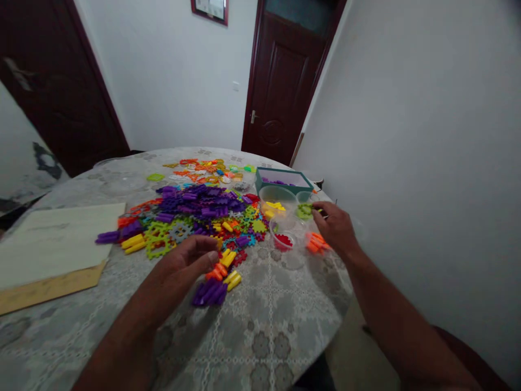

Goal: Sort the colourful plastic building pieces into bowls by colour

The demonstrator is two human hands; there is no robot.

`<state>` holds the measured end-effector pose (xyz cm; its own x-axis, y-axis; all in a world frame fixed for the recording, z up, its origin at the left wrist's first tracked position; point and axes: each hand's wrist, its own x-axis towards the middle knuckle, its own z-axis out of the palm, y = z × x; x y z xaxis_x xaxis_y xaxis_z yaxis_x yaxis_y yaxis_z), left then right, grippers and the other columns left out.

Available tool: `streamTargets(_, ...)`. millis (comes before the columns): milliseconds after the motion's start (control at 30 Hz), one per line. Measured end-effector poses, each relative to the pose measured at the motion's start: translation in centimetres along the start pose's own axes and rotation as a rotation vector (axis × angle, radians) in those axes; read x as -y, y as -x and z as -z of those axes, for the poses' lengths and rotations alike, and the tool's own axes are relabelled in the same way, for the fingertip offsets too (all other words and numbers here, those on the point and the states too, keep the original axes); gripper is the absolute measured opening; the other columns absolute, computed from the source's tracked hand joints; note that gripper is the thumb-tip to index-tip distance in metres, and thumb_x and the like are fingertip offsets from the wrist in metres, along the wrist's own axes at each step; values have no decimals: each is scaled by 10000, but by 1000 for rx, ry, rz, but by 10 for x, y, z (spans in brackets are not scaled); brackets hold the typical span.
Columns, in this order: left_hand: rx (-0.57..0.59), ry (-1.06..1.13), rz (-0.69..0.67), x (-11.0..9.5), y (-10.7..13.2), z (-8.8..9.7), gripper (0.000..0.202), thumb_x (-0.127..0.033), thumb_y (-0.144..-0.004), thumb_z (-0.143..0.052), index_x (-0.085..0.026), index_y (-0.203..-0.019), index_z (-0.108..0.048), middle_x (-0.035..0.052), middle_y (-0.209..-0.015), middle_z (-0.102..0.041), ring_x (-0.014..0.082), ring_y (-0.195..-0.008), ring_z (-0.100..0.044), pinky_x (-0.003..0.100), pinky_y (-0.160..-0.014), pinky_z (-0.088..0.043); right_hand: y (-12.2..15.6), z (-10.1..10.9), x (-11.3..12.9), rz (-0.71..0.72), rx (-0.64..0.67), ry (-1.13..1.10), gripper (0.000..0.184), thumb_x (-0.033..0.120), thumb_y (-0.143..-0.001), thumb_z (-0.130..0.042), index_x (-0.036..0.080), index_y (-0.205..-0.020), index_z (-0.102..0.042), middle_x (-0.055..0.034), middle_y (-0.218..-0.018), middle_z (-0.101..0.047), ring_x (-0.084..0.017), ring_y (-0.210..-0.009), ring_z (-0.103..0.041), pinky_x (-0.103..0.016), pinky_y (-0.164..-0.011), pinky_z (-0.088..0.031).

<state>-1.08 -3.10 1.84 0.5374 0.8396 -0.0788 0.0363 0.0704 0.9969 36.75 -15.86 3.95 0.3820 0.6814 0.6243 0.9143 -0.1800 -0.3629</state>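
Note:
My left hand (185, 269) hovers at the near edge of a pile of plastic pieces, its thumb apart from its curled fingers, and I see nothing held. By its fingertips lie yellow pegs (228, 257), orange pegs (217, 271) and purple pegs (210, 293). On the right side of the table my right hand (336, 225) has thumb and fingers pinched together at the rim of a clear cup with green gear pieces (304, 210). What lies between those fingertips is too small to make out. Below this hand sits a clear cup of orange pegs (317, 243).
A heap of purple pieces (199, 201) and green gears (158, 239) fills the table's middle. Clear cups hold yellow pieces (273, 207) and red gears (283, 242). Behind them stands a teal-edged box (264, 184). Paper sheets (61, 239) lie at left.

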Motion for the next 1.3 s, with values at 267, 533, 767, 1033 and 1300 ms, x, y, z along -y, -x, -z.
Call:
streamTargets(267, -14, -529, -103, 7, 19, 13, 624, -321, -576, -959, -318, -1177, -789, 126, -1329, -704, 442, -1319, -566, 509, -1120, -427, -14, -11, -3, 41, -156, 110, 329, 283, -937, -555, 170, -1203, -713, -169, -1144, -738, -275, -924, -696, -473, -932, -570)
streamTargets(533, 136, -1105, -129, 28, 18, -14, 1126, -267, -551, -946, -294, -1591, -514, 241, -1662, -415, 535, -1424, -432, 627, -1115, -365, 107, -68, 117, 322, 369, -247, 430, 194, -1002, -532, 242, -1424, -601, -148, -1431, -648, -303, -1354, -606, -535, -1119, -549)
streamTargets(767, 98, -1086, -132, 42, 6, -16, 1054, -289, -578, -908, -252, -1565, -541, 257, -1558, -520, 535, -1332, -484, 638, -1075, -383, 89, -116, 119, 272, 438, 26, 581, 129, -959, -503, 118, -1540, -484, -244, -1523, -551, -358, -1443, -515, -541, -1186, -469)
streamTargets(1033, 30, -1190, -23, 44, -6, -12, 853, -358, -774, -813, -234, -1553, -489, 222, -1432, -576, 413, -1259, -577, 474, -998, -485, 74, -144, 121, 142, 547, 103, 640, 127, -895, -559, 113, -1532, -503, -215, -1544, -524, -313, -1407, -527, -426, -1183, -444)
streamTargets(1300, -30, -1042, -52, 49, -14, -11, 808, -261, -818, -742, -214, -1569, -446, 224, -1393, -613, 399, -1231, -645, 432, -963, -483, 86, -155, 123, 126, 522, -107, 484, 144, -924, -517, 186, -1394, -625, -124, -1372, -633, -234, -1237, -619, -334, -1068, -507)
